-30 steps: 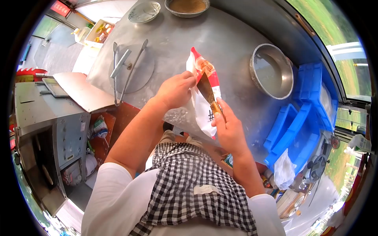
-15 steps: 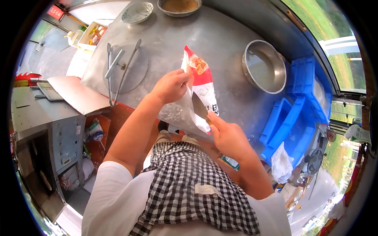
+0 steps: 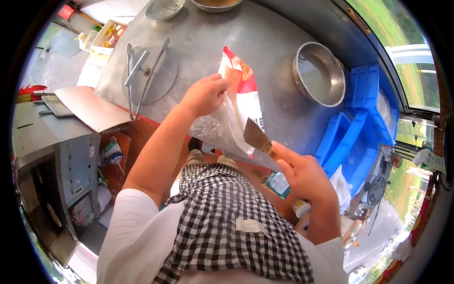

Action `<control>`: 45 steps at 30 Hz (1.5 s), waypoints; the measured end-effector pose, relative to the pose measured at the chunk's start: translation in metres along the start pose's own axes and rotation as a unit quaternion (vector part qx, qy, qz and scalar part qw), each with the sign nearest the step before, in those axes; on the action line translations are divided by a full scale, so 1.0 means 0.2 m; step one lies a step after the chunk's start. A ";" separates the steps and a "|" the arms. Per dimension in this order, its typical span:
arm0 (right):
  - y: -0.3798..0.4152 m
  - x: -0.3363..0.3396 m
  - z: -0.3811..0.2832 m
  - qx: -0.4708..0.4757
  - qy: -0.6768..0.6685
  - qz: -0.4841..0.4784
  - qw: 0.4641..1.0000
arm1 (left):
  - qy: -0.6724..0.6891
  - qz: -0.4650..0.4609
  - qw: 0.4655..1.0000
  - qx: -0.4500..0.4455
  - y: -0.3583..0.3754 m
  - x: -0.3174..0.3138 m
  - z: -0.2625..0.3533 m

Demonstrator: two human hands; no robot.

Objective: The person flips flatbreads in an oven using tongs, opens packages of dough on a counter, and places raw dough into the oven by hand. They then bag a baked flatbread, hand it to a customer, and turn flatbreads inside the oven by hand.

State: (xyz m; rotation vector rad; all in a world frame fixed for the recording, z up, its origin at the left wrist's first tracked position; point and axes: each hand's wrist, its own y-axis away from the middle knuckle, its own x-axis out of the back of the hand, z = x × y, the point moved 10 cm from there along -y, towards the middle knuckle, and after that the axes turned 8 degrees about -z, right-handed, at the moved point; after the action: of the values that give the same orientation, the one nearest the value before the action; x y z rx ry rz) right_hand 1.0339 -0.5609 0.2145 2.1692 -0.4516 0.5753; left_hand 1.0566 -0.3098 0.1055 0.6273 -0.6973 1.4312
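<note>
My left hand [image 3: 206, 94] is closed on the left edge of a red and white paper bag [image 3: 248, 105], which stands open over the metal worktop near its front edge. Printed food and dark lettering show on the bag's side. In my right hand [image 3: 302, 171] is a scraper, gripped by its wooden handle. The flat metal blade [image 3: 257, 136] points up and left, overlapping the lower front of the bag in this view. What lies deep inside the bag is hidden.
Tongs [image 3: 149, 85] lie over a round metal lid [image 3: 165, 78] to the left. A steel bowl [image 3: 336, 94] stands at the right beside blue plastic crates [image 3: 363, 94]. Two bowls sit at the far edge, one a shallow dish [image 3: 165, 10]. A metal cabinet [image 3: 80, 165] is at lower left.
My right hand has drawn the scraper out of the bag's opening, down and to the right. My left hand keeps its hold on the bag, whose mouth has shifted slightly.
</note>
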 end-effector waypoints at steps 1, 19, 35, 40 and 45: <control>0.01 0.03 -0.02 0.017 -0.029 0.025 0.999 | -0.014 -0.017 1.000 0.002 -0.01 0.00 0.02; -0.30 -0.26 0.71 -0.127 0.152 0.261 0.945 | 0.067 -0.102 0.979 0.164 0.29 -0.20 0.10; -0.49 0.03 0.32 0.094 -0.048 0.372 0.922 | 0.430 0.021 0.853 0.296 0.21 -0.27 0.00; -0.29 0.12 -0.07 0.231 0.124 0.450 0.853 | 0.540 -0.039 0.772 0.333 0.14 -0.34 0.04; -0.44 -0.11 -0.23 0.338 0.036 0.228 0.912 | 0.666 0.014 0.679 0.309 0.10 -0.37 0.05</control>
State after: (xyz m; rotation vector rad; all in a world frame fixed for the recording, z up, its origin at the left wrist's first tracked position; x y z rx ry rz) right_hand 1.0481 -0.4693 0.1711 2.6910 -0.8215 1.2098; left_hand 1.0342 -0.3646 0.0549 -0.0806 0.9888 1.6944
